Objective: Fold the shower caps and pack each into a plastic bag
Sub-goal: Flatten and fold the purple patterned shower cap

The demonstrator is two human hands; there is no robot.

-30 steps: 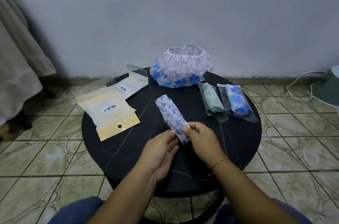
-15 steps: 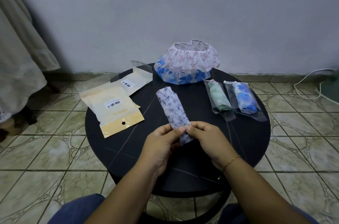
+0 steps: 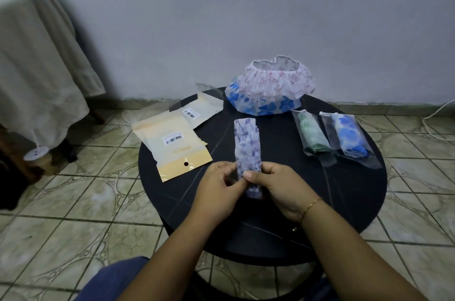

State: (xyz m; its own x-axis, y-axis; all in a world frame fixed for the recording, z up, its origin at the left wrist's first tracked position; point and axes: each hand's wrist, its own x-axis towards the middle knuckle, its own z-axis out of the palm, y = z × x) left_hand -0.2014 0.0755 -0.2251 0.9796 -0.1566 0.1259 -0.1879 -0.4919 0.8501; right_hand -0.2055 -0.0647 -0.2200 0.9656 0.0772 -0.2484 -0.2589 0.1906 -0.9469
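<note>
A round black table (image 3: 344, 202) fills the middle of the view, and on its far edge sits a stack of unfolded shower caps (image 3: 269, 90), a pink-printed one over a blue-flowered one. To the left lie yellowish packets (image 3: 172, 148) with barcode labels, one partly hanging off the rim; to the right lie two packed bags, a green cap (image 3: 312, 136) and a blue cap (image 3: 349, 136), side by side. In the centre lies the folded cap (image 3: 247, 148), a long purple-printed strip pointing away from the person, its near end lifted in both hands. The left hand (image 3: 219, 187) pinches its left edge and the right hand (image 3: 278, 185) grips its right side with the thumb laid across the top. The strip looks thin, light and limp, probably slick, so it will likely spring open unless the folds are held flat; taking it at the near end and rolling or doubling it seems sensible. The lowest tip of the strip is hidden between the hands, the barcode text is unreadable, and I cannot make out a loose empty bag for certain.
</note>
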